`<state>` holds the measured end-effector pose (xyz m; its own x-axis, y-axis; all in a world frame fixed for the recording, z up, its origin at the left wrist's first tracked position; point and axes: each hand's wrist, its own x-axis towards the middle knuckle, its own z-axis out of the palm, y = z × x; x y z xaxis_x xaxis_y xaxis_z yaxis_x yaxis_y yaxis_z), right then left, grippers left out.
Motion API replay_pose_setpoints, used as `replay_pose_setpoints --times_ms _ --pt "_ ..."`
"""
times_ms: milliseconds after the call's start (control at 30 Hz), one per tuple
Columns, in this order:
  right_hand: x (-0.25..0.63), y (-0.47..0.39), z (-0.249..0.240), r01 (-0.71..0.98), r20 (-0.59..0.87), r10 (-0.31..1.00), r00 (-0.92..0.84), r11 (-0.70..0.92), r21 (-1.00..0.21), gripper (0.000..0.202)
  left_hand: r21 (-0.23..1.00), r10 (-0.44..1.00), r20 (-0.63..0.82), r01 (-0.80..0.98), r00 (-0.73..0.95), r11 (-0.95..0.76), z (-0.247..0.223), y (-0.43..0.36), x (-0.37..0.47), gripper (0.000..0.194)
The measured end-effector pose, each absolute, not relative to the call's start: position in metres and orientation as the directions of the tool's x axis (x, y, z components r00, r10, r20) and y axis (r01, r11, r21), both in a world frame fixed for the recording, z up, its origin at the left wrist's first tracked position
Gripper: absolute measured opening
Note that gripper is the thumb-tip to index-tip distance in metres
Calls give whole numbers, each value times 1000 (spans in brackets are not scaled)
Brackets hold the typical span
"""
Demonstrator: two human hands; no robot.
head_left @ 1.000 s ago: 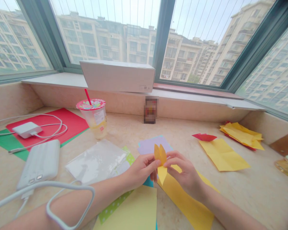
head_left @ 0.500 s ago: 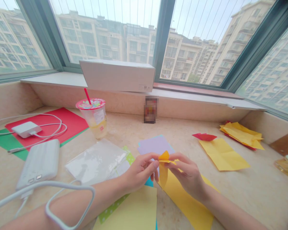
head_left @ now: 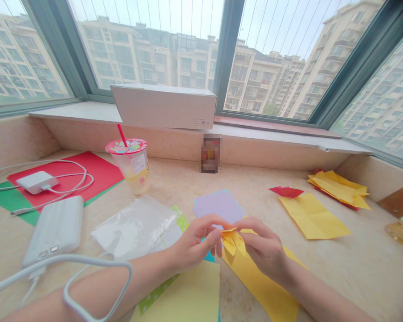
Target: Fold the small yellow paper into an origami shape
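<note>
One left hand point(head_left: 199, 239) and one right hand point(head_left: 266, 246) make two, with one folded yellow paper piece point(head_left: 233, 243) between them. The counter point(head_left: 177, 179) bears one plastic drink cup point(head_left: 129, 166) with one red straw point(head_left: 122, 135), one power bank point(head_left: 55, 230), one white cable adapter point(head_left: 36, 181), one clear plastic sleeve point(head_left: 134, 226), one loose folded red paper point(head_left: 286, 192) and one creased yellow sheet point(head_left: 315, 219). One white box point(head_left: 164, 107) and four window panes point(head_left: 147, 27) also show. The papers in the one yellow-and-red pile point(head_left: 338, 185) overlap too much to count.
</note>
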<state>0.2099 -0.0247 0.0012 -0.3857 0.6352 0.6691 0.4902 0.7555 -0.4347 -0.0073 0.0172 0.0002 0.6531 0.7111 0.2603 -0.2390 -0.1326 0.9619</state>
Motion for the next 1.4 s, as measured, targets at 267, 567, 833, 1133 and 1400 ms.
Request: replay_pose_setpoints --times_ms 267,567,833,1133,1400 --pt "202 -26 -2 442 636 709 -303 696 -565 30 942 783 267 -324 563 -88 -16 18 0 53" --pt "189 -33 9 407 486 869 -97 480 -777 10 961 746 249 -255 618 -109 -4 13 -5 51" --pt "186 -37 17 297 324 936 -135 350 -888 14 979 739 194 -178 645 -101 -3 15 -4 53" --pt "186 -36 20 353 272 953 -134 303 -885 18 987 738 148 -143 658 -70 -5 16 -1 54" --pt "184 -35 16 361 307 949 -74 313 -879 14 998 729 61 -35 682 -50 -4 20 0 43"
